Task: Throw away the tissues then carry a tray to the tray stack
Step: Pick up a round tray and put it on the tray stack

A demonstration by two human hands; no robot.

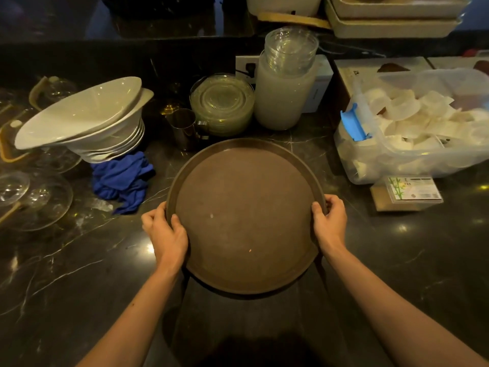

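Observation:
A round brown tray (246,213) is held level above the dark marble counter, in the middle of the view. My left hand (165,229) grips its left rim with the thumb on top. My right hand (329,221) grips the right rim the same way. The tray's surface is bare apart from a few tiny specks. Under its near edge a second dark round shape (238,319) shows on the counter, possibly another tray. No tissues are in sight.
A tilted stack of white bowls (87,120) and a blue cloth (121,178) lie left. Glass plates (222,104), a metal jug (182,128) and a frosted container (283,94) topped with glass bowls stand behind. A clear bin (412,123) of white cups sits right, a packet (407,193) before it.

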